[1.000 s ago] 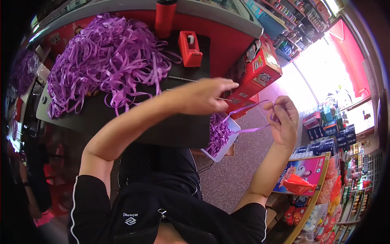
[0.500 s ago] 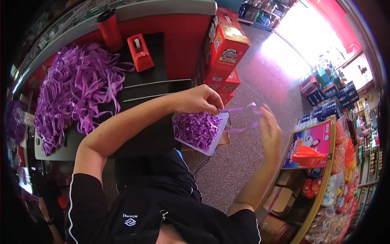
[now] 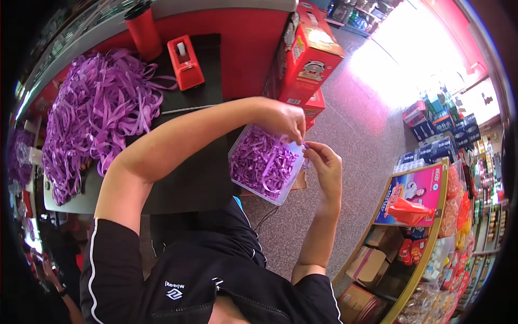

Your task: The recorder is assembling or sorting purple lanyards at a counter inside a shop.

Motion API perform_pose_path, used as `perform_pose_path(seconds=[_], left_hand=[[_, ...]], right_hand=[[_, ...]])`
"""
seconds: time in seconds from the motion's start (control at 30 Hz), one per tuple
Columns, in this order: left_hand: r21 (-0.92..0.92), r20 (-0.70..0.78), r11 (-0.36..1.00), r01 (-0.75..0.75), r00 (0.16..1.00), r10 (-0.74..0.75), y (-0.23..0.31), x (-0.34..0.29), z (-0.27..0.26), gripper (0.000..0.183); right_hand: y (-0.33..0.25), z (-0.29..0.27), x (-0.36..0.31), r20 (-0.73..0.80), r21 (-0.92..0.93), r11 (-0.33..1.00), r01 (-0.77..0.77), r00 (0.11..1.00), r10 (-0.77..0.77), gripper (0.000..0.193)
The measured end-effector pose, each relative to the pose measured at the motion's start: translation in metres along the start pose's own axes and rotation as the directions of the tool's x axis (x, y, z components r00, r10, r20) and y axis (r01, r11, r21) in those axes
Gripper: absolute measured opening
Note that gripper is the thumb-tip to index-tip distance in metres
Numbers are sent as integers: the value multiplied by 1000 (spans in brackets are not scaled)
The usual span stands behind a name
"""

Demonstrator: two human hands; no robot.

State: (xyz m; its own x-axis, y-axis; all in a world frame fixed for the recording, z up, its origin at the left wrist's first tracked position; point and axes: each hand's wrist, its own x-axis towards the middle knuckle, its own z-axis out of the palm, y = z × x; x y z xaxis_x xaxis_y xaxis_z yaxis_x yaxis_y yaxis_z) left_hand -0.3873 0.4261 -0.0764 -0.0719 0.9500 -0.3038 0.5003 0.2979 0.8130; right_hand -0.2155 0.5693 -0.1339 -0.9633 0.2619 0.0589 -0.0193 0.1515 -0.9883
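Observation:
In front of me my left hand (image 3: 287, 123) and my right hand (image 3: 325, 166) meet, fingertips almost touching. Each pinches a thin purple ribbon (image 3: 306, 146), and a length of it seems to hang down from the left fingers. Beneath them is a translucent plastic tub (image 3: 291, 179) filled with short purple ribbon pieces (image 3: 256, 161). To the left, a large heap of long purple ribbons (image 3: 102, 108) lies on the dark table (image 3: 189, 183). A thin pale rod (image 3: 186, 109) lies on that table, partly covered by my left forearm.
A red tape dispenser (image 3: 186, 67) and a red cup with a dark lid (image 3: 144, 36) stand at the table's back. Red cartons (image 3: 313, 56) are stacked beyond the tub. On the right is a display cabinet (image 3: 418, 270) with a red bag (image 3: 408, 210) on it; blue boxes (image 3: 442, 124) stand farther back.
My right hand has moved left and in toward my left hand, so the ribbon between them is no longer stretched out. The left hand has shifted slightly right.

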Motion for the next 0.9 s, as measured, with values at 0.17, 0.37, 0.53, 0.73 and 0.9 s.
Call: perform_pose_path(seconds=[0.17, 0.37, 0.53, 0.73, 0.9], left_hand=[[165, -67, 986, -15, 997, 26, -30, -12, -46, 29], [244, -309, 946, 213, 942, -133, -59, -60, -65, 27], [216, -387, 927, 306, 899, -206, -44, -95, -68, 27], [222, -477, 938, 268, 869, -135, -46, -91, -59, 27], [281, -398, 877, 389, 879, -263, -45, -88, -68, 29]], right_hand=[[19, 37, 27, -29, 233, 971, -58, 997, 67, 26], [55, 105, 72, 50, 713, 699, -52, 998, 23, 13], [62, 137, 88, 80, 799, 602, -13, 993, -85, 11], [64, 137, 92, -62, 759, 641, 111, 993, -100, 10], [66, 127, 93, 71, 774, 633, 10, 992, -103, 10]])
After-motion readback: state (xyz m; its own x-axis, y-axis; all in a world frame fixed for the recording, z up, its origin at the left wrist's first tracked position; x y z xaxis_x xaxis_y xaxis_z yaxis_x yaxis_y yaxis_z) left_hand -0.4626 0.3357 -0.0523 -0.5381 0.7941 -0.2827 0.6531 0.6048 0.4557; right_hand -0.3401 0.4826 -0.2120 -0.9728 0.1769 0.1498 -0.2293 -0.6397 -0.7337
